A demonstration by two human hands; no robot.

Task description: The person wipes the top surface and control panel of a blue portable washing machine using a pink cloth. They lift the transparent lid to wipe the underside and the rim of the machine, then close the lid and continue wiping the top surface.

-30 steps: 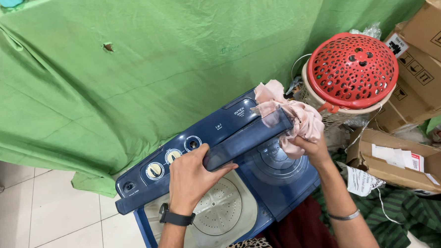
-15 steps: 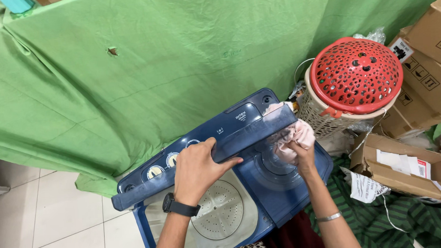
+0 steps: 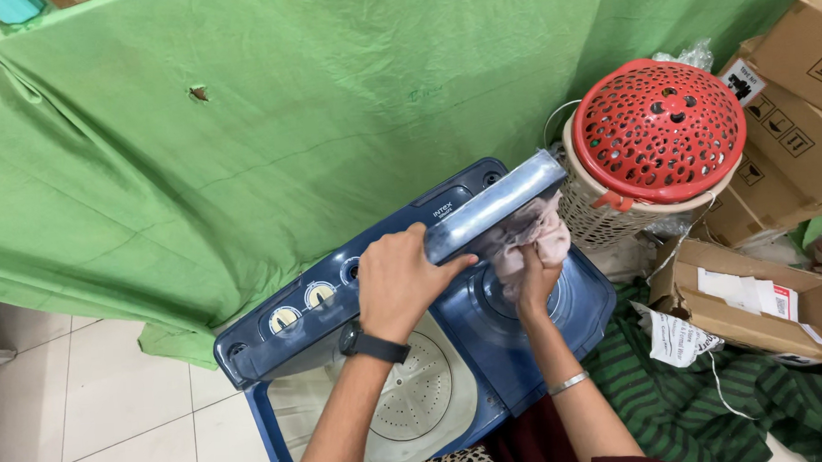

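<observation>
The left forearm enters from the bottom edge and runs up and slightly right, with a dark watch on the wrist. The left hand [image 3: 396,280] sits palm-down over the near edge of a translucent lid [image 3: 495,205], which is raised and tilted above the right-hand tub. The fingers are curled closed over the lid edge; the thumb lies along its underside — a firm grasp.

The right forearm rises almost vertically beside it, with a thin silver bangle near the wrist. The right hand [image 3: 530,274] reaches beneath the raised lid, its fingers bunched around a pale pink cloth [image 3: 533,237]. The cloth sits at the fingertips and spills above them, directly under the lid and over the round opening of the smaller tub. How tightly the fingers close on it cannot be told, as the lid partly veils them.

Both hands work over a blue twin-tub washing machine [image 3: 490,348]. Its larger tub — white, perforated base — lies open below the left wrist. A green sheet [image 3: 241,137] hangs behind the machine. A wicker basket with a red perforated lid [image 3: 658,128] stands just right of it, beside cardboard boxes [image 3: 756,294].
</observation>
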